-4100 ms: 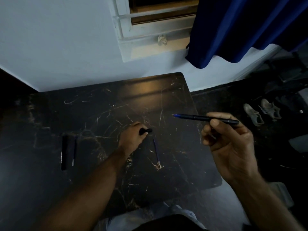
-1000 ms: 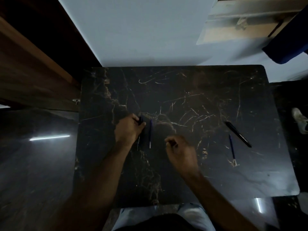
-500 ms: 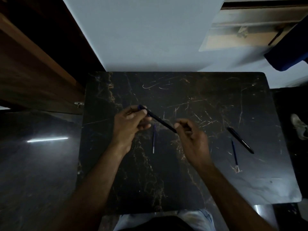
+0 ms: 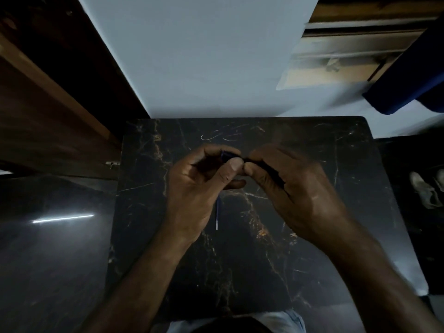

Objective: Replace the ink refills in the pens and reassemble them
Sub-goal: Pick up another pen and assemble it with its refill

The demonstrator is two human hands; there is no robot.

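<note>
Both hands hold one dark pen point(image 4: 264, 167) above the middle of the black marble table point(image 4: 336, 236). My left hand point(image 4: 201, 188) pinches its blue end point(image 4: 227, 156) between thumb and fingers. My right hand point(image 4: 290, 188) grips the dark barrel, which runs back under its fingers. The two thumbs nearly touch. A thin blue refill point(image 4: 217, 215) lies on the table below my left hand, partly hidden by it.
A pale wall stands behind the table's far edge. Wooden furniture point(image 4: 48, 111) is at the left, a blue curtain point(image 4: 408, 75) at the upper right. Shoes point(image 4: 425, 191) lie on the dark floor to the right.
Both hands have lifted the pen higher and moved closer together, thumbs now almost meeting. The pen and refill seen at the table's right are now hidden behind my right arm.
</note>
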